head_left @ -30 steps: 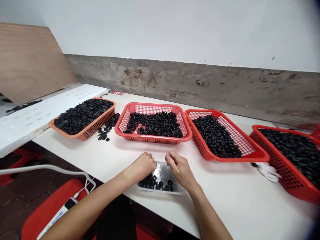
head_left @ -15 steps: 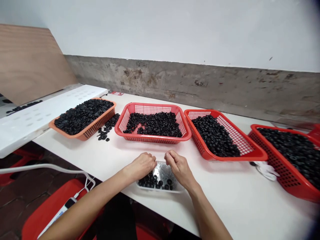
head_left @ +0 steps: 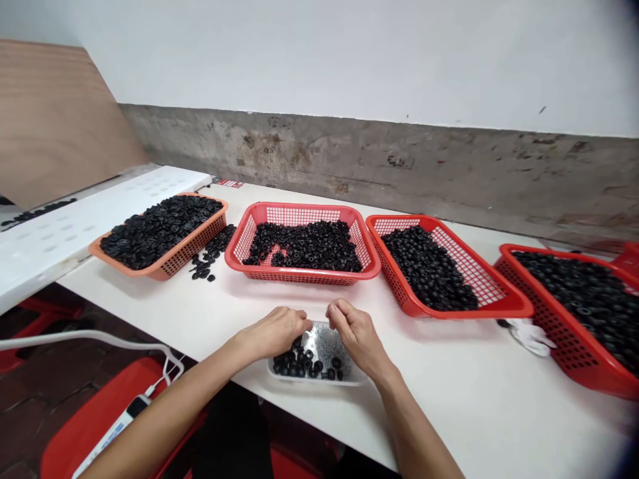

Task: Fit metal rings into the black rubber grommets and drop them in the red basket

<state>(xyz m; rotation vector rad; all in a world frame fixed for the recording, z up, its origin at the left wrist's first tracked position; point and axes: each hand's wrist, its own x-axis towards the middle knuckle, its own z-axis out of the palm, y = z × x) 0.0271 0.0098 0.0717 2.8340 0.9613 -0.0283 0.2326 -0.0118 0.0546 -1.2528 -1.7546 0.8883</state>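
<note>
My left hand [head_left: 273, 332] and my right hand [head_left: 357, 336] hover close together, fingers curled and tips nearly meeting above a shallow tray [head_left: 324, 346] with a speckled silvery bottom. Whatever lies in either hand's fingertips is hidden. Small black rubber rings [head_left: 302, 362] lie in the tray's near part, just below my hands. Beyond them stand a red mesh basket [head_left: 299, 213] and a second red basket [head_left: 399, 225], both heaped with similar black rings.
An orange basket [head_left: 200, 243] of flat black rings stands left, with loose rings [head_left: 210, 249] beside it on the white table [head_left: 150, 299]. Another red basket [head_left: 559, 263] sits far right, near a white cloth [head_left: 529, 336]. A white board [head_left: 84, 229] adjoins the table's left end.
Both hands stay over the tray, with small finger shifts. The whole view has moved slightly, and a ring now shows near my left fingertips.
</note>
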